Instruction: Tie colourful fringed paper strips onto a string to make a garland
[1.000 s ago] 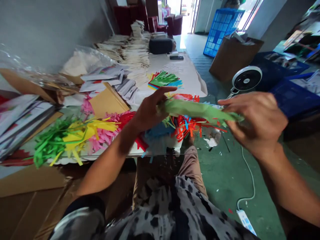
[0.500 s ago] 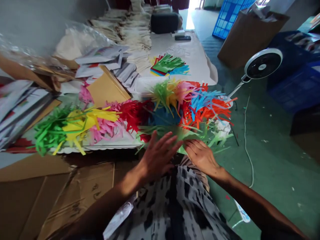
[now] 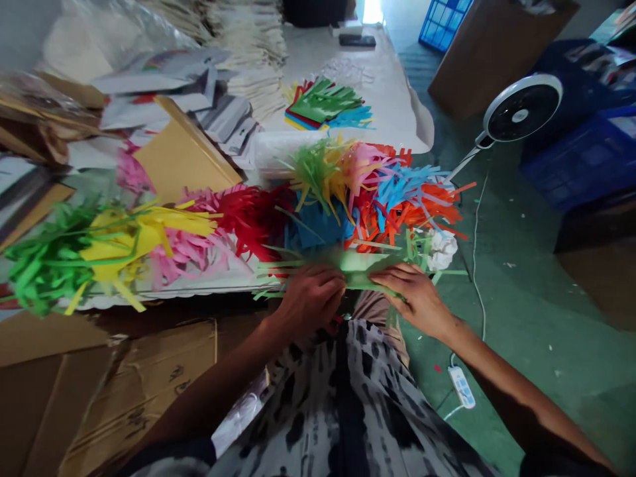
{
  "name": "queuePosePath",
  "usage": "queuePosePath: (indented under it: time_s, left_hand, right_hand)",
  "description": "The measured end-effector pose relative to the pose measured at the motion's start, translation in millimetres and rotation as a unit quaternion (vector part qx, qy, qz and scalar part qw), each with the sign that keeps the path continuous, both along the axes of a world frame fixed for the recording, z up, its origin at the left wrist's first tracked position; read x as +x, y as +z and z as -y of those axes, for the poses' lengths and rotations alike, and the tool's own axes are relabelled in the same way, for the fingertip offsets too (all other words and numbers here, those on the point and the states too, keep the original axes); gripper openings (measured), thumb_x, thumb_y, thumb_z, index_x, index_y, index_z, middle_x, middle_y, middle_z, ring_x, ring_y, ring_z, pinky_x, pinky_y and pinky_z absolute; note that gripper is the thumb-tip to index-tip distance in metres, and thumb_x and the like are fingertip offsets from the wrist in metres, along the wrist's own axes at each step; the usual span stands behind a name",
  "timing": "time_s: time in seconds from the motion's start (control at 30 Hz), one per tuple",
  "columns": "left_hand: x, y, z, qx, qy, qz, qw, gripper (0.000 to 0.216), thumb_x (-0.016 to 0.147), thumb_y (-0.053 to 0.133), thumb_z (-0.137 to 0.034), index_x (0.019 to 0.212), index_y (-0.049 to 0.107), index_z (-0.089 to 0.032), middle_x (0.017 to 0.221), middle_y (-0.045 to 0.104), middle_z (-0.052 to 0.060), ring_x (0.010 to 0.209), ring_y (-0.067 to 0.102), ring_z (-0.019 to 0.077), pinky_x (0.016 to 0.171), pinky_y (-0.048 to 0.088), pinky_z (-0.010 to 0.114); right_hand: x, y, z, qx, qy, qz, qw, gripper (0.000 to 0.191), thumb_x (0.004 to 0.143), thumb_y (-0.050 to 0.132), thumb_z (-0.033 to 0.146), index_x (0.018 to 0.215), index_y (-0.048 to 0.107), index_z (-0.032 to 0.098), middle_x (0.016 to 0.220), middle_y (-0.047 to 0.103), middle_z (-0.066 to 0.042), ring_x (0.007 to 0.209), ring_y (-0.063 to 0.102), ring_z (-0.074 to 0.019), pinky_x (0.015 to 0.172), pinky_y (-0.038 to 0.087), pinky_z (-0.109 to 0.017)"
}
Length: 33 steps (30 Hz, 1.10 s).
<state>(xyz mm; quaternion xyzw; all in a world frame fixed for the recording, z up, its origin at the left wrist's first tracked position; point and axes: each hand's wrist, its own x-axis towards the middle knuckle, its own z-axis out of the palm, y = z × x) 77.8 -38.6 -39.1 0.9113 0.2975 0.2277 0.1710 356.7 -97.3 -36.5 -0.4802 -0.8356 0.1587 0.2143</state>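
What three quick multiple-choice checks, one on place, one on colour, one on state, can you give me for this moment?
1. Where does the white desk fan stand?
A. on the table
B. on the green floor
C. in the blue crate

2. What colour is the fringed paper strip between both hands?
A. green
B. red
C. blue

3. How do the hands meet that strip?
A. both off it
B. only one touches
C. left hand and right hand both pinch it

Key: 1 B, its base sits on the floor right of the table. 2 A, it shows pale green. 3 C, fingers of each hand close on it.
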Motion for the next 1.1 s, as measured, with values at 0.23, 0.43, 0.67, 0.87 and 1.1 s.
queuePosePath:
  time_s: [0.23,0.43,0.67,0.87,1.1]
  left_hand:
    - [9,3.3,-13,-0.058,0.135,-0.035,0.989,0.015,0.104,0.059,-0.032,0.105,0.073,-0.025,0.095,0.079,0.004,0.093,0.073,0.0237,0.086,0.051,0.037]
    - [20,-2.2,-20,-0.039,0.184,-0.080,0.979,0.017,0.099,0.067,-0.036,0.093,0.077,-0.024,0.082,0.077,0.006,0.091,0.073,0.0305,0.088,0.048,0.045]
    - [24,0.0,-25,-0.029,0.181,-0.114,0.976,0.014,0.094,0.072,-0.037,0.090,0.077,-0.023,0.078,0.074,0.007,0.086,0.071,0.0310,0.084,0.048,0.046]
    - [23,-0.8,-26,-0.040,0.179,-0.104,0.978,0.012,0.092,0.074,-0.035,0.092,0.076,-0.023,0.079,0.074,0.006,0.085,0.070,0.0293,0.085,0.048,0.044]
    - [30,7.7,-22,0.032,0.204,-0.117,0.972,0.021,0.094,0.072,-0.030,0.112,0.074,-0.020,0.095,0.078,0.009,0.095,0.071,0.0300,0.090,0.050,0.044]
  right_hand:
    - [-3,2.2,-11,-0.022,-0.179,-0.072,0.981,0.018,0.104,0.062,0.037,0.101,0.074,0.024,0.098,0.081,-0.004,0.089,0.075,-0.0247,0.081,0.054,-0.039]
    - [-14,-5.6,-9,-0.002,-0.242,0.011,0.970,0.027,0.105,0.057,0.044,0.095,0.069,0.022,0.092,0.078,-0.007,0.088,0.071,-0.0281,0.082,0.049,-0.041]
    - [-18,-4.9,-15,-0.025,-0.281,0.051,0.958,0.028,0.104,0.055,0.047,0.098,0.067,0.023,0.083,0.072,-0.007,0.082,0.067,-0.0283,0.076,0.044,-0.039]
    - [-20,-4.1,-18,-0.017,-0.274,0.072,0.959,0.027,0.104,0.051,0.041,0.087,0.064,0.023,0.080,0.070,-0.006,0.081,0.064,-0.0267,0.077,0.042,-0.038]
    - [-27,-4.6,-20,-0.003,-0.281,0.154,0.947,0.017,0.098,0.055,0.033,0.089,0.064,0.021,0.086,0.073,-0.006,0.084,0.062,-0.0254,0.079,0.039,-0.037]
